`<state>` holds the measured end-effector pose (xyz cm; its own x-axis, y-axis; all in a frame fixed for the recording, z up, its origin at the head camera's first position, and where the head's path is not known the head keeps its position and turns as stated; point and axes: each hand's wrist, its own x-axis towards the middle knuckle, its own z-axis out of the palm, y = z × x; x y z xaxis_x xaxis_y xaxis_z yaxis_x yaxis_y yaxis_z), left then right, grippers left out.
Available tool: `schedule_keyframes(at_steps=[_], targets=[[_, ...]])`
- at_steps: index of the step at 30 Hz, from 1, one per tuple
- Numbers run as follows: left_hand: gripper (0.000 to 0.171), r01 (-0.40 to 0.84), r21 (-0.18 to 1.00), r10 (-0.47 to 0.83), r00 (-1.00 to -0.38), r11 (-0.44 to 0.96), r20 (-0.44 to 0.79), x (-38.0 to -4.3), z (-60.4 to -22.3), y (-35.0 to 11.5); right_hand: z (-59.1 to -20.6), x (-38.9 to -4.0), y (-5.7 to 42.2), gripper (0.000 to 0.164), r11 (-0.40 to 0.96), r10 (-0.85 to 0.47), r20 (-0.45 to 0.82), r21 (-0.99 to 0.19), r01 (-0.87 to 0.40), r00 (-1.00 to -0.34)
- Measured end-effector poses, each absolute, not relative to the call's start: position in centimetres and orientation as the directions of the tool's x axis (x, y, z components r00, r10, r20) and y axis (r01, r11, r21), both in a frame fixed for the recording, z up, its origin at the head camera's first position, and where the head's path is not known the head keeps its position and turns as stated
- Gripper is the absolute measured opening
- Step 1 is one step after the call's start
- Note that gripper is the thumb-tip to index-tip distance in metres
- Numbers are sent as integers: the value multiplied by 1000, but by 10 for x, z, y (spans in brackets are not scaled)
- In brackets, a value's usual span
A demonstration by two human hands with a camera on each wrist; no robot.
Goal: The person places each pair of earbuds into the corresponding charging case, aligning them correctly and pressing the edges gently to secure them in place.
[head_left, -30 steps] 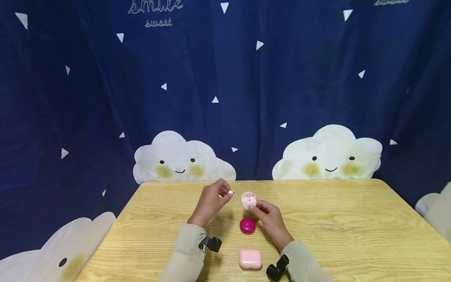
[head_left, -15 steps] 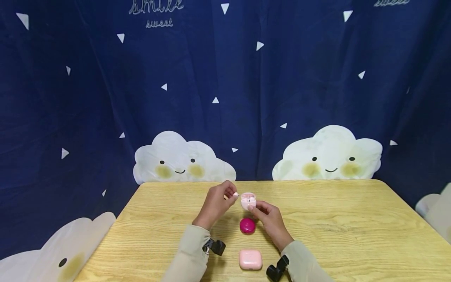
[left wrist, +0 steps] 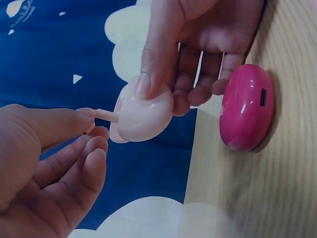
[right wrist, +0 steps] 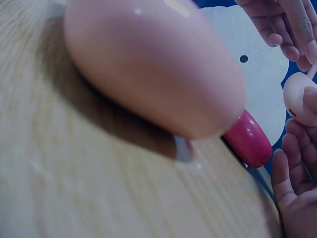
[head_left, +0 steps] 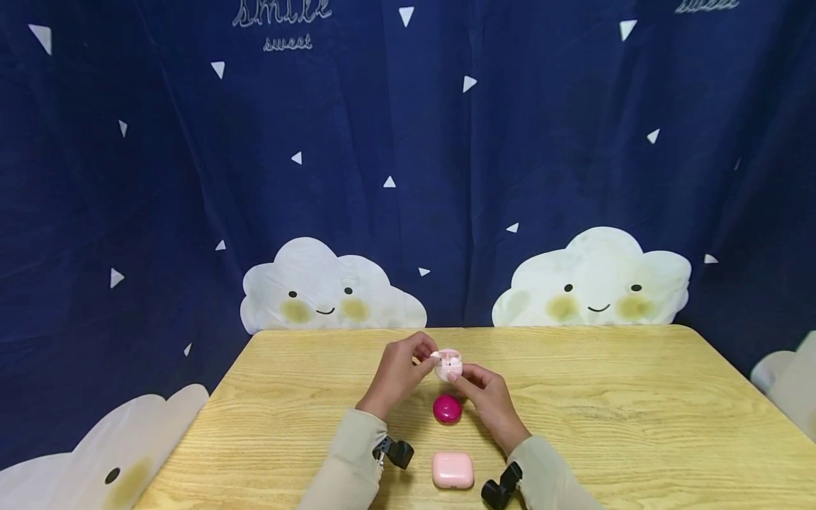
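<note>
My right hand grips a light pink round earbud case, thumb on its front and fingers behind. Its lid stands up, and in the head view a white earbud shows in the right side of the case. Between thumb and fingertips, my left hand pinches another earbud, whose pale stem points at the case opening, right at its rim. Just below the hands a magenta round case sits closed on the table. Nearer the front lies a pink rectangular earbud case, also closed.
The wooden table stretches out on both sides of the hands. Behind it hangs a dark blue curtain printed with clouds and triangles. A black wrist camera is strapped on the left sleeve and another camera on the right.
My left hand has moved right with the pinched earbud, from a gap beside the round case to its left rim. The right hand and its case have stayed nearly still.
</note>
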<state>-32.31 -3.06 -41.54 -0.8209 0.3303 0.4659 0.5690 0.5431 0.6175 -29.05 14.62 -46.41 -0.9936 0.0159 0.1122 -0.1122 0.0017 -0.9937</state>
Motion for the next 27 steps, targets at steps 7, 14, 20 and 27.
schedule_keyframes(at_steps=[7, 14, 20, 27], targets=[[8, 557, 626, 321, -829, 546, 459, -322, -417, -29, -464, -290, 146, 23, -19, 3, 116, -993, -116, -993], [8, 548, 632, 318, -835, 548, 448, -322, -418, -27, -464, -290, 146, 24, -8, 3, 112, -994, -112, -994], [8, 534, 640, 320, -845, 553, 428, -323, -420, -27, -466, -291, 147, 25, -15, 0, 116, -993, -116, -993], [7, 554, 628, 324, -831, 547, 451, -323, -420, -27, -466, -291, 147, 23, -3, -11, 121, -993, -121, -993]])
